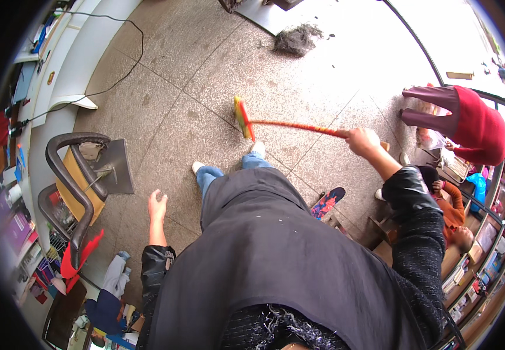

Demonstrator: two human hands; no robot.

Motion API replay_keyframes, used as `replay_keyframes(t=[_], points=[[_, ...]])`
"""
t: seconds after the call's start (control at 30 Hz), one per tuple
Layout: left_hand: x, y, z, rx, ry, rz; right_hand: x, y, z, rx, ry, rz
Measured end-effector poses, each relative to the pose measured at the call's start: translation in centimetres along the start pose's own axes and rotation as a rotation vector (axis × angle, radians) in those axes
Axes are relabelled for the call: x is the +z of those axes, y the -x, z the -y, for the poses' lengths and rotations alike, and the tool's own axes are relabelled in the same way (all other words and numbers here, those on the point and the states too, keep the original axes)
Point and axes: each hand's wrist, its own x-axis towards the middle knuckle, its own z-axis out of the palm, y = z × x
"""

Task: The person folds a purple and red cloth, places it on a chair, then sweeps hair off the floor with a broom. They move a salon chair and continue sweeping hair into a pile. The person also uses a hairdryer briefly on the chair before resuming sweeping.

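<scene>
My right hand (363, 142) grips the upper end of a broom handle with a red and yellow pattern. The broom (296, 125) reaches across to the left, its red and yellow-green head just above my white shoe (257, 149). Off to the left of my apron hangs my left hand (158, 206), empty, its fingers apart. A pile of grey hair clippings (297, 40) lies on the speckled floor at the top, beside a metal plate.
A salon chair (77, 175) with black armrests stands at left on a square base. A black cable (140, 48) hangs at upper left. At right are a person in red (480, 124), a person in orange (456, 218), shelves and a skateboard-like patterned board (329, 202).
</scene>
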Motion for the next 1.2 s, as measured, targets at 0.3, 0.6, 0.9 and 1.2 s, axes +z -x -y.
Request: replay_keyframes(t=[0.3,0.6,0.9,1.2], points=[[-0.3,-1.5,-7.8,0.221,-0.154,-0.062,1.3,-2.7,-8.1,0.187,0.214,-0.183],[-0.4,-6.7,-3.6,-0.193,-0.026,0.127,-8.7,-5.3,-4.5,0.138,-0.098,-0.213],[-6.6,-15.2,-16.6,0.094,0.089,0.087,-18.2,-23.1,5.4,0.000,-0.304,-0.095],[-8.8,-20.5,-22.7,0.119,0.158,0.052,-19.6,-15.5,-7.5,0.172,-0.096,-0.236]])
